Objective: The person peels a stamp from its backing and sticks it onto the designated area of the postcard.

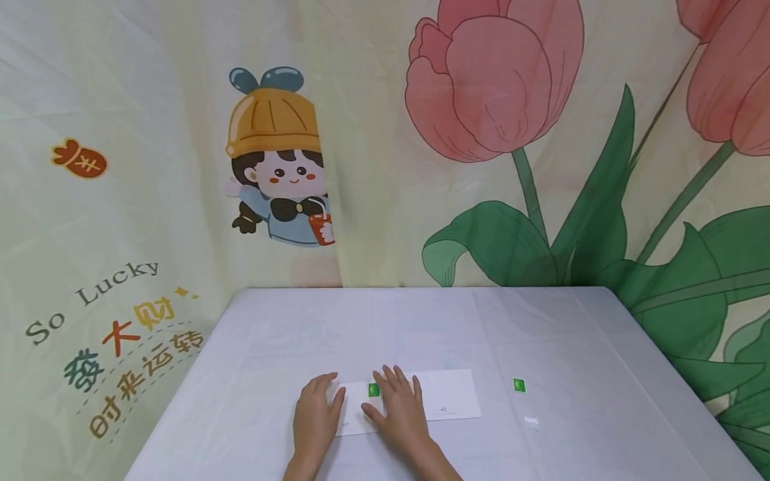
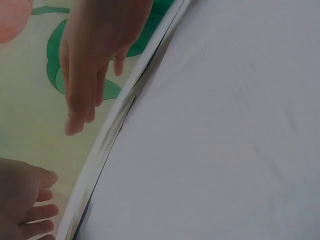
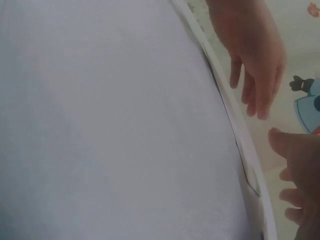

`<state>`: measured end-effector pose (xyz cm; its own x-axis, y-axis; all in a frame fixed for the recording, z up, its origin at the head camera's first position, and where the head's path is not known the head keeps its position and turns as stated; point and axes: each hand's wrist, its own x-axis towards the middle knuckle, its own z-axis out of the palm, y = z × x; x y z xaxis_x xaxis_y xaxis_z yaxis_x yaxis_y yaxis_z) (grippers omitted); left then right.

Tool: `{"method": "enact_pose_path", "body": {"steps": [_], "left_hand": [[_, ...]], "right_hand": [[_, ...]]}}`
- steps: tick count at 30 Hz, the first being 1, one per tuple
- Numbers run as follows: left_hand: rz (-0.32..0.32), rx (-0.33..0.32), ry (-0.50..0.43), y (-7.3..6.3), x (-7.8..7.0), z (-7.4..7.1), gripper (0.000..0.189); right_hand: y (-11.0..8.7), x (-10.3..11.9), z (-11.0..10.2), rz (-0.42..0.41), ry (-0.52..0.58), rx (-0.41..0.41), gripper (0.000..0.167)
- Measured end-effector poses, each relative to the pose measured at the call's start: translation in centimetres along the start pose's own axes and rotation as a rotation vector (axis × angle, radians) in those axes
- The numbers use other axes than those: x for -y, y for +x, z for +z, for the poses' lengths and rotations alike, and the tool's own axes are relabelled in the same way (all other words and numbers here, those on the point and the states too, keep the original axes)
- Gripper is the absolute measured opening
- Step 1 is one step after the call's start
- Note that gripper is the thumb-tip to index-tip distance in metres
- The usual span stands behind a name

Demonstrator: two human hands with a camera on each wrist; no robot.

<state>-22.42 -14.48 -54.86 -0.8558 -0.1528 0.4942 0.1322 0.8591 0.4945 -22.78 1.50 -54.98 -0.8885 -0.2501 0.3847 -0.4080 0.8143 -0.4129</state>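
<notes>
A white envelope-like paper lies on the table between my hands, with a small green stamp-like square near its upper edge. My left hand rests at its left end, fingers gently bent. My right hand lies over its right part, fingers spread and fingertips beside the green square. A second white paper with faint print extends rightward from behind the right hand. In the left wrist view, my left hand shows relaxed fingers; the right wrist view shows my right hand likewise. Neither hand visibly grips anything.
To the right on the white-covered table lies another green square on a white border. Below it is a small shiny, clear-looking piece. A printed curtain hangs behind the table's far edge.
</notes>
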Motion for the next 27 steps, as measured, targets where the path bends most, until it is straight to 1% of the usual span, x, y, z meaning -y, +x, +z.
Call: {"method": "enact_pose_path", "body": {"steps": [1,4,7,10,13,17,22,27], "left_hand": [[0.007,0.025,0.005,-0.1,0.3,-0.1,0.038],[0.028,0.128,0.031,-0.5,0.8,-0.3,0.052],[0.035,0.223,0.057,-0.8,1.0,-0.2,0.065],[0.024,0.280,0.063,-1.1,1.0,-0.1,0.072],[0.028,0.306,0.072,-1.3,1.0,0.0,0.074],[0.041,0.313,0.076,-1.5,1.1,0.0,0.073],[0.043,0.312,0.069,-1.7,1.2,0.1,0.072],[0.034,0.316,0.067,-1.8,1.1,0.1,0.072]], "right_hand": [[-0.1,0.1,0.1,0.000,-0.008,0.025,0.060],[-0.3,0.2,0.5,-0.012,-0.048,0.081,0.064],[-0.5,0.4,0.6,-0.031,-0.080,0.104,0.065],[-0.7,0.6,0.7,-0.035,-0.097,0.121,0.064],[-0.9,0.7,0.7,-0.029,-0.110,0.142,0.063],[-1.1,0.9,0.8,-0.026,-0.147,0.169,0.062],[-1.2,0.9,1.1,-0.035,-0.227,0.181,0.062],[-1.4,0.9,1.7,-0.056,-0.316,0.179,0.067]]}}
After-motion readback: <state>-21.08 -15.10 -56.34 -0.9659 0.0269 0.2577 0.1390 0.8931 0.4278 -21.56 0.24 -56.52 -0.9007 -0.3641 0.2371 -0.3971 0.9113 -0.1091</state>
